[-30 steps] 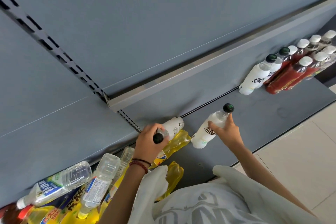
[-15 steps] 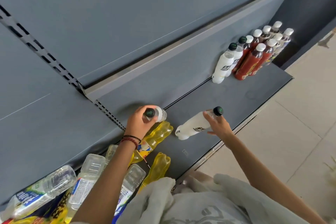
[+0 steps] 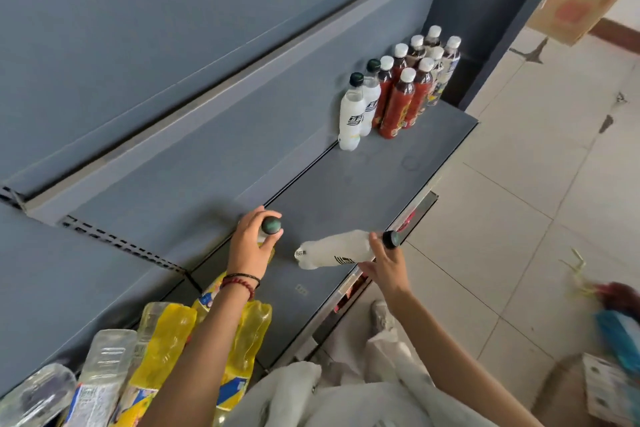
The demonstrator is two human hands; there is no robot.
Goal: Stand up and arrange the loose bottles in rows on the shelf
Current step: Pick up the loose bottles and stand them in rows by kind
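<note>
Left hand: fingers curled round a dark-capped bottle near the shelf back edge.
Right hand: pinches the white bottle by its neck, sideways at the front edge.
Standing rows: right back corner.
Loose bottles: left end.

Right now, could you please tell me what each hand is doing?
Left hand: fingers curled round a dark-capped bottle, gripping just below its cap.
Right hand: holding a white bottle near its neck, bottle tipped sideways.
</note>
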